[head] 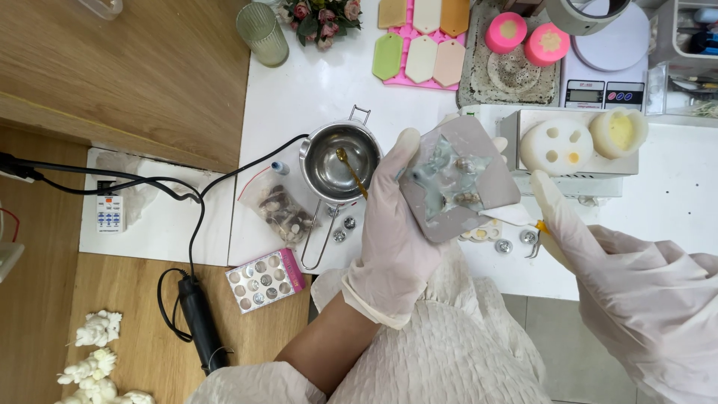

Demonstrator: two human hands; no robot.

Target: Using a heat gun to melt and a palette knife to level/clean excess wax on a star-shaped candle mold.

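Note:
My left hand (393,232), in a white glove, grips a grey square silicone mould (490,161) with a star-shaped cavity holding pale blue wax and small shells. The mould is tilted up toward me above the white table (299,97). My right hand (598,254), also gloved, is at the right, just below the mould's right corner, and holds a thin tool with a yellow part (540,228) against the table. A small steel melting pot (336,161) with a gold spoon (351,172) in it stands just left of the mould.
A pink tray of tag-shaped wax pieces (422,45), two pink moulds (527,37), a digital scale (606,82), white moulds on a metal heater (576,142), a ribbed glass (263,34), a bag of shells (283,213), a blister of small beads (265,278), a black corded tool (198,318).

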